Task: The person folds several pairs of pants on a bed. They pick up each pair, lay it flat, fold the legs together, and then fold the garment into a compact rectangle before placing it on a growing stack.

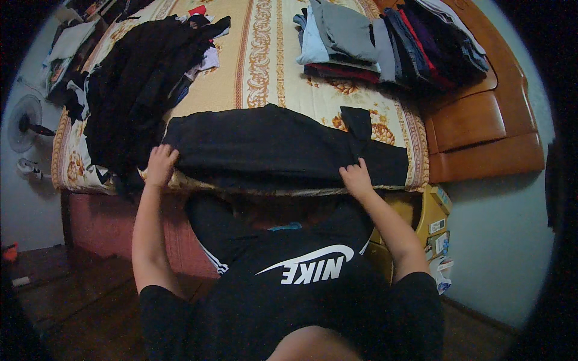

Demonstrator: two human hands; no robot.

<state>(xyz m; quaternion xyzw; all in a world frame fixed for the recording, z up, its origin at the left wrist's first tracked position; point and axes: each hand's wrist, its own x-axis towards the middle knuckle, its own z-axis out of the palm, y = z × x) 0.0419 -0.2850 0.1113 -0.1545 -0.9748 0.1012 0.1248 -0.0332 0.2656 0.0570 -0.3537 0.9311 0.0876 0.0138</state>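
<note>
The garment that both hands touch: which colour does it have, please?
The garment looks plain black, without visible pattern; the head view shows it best.

Corner of black garment (265, 141) hidden by left hand (161, 166); bed (218, 90) cut off at top, folded clothes (346, 30) too

Single head cam, wide fisheye: looks down over shirt (253, 307), hands (161, 165) close, bed (262, 90) beyond.
</note>
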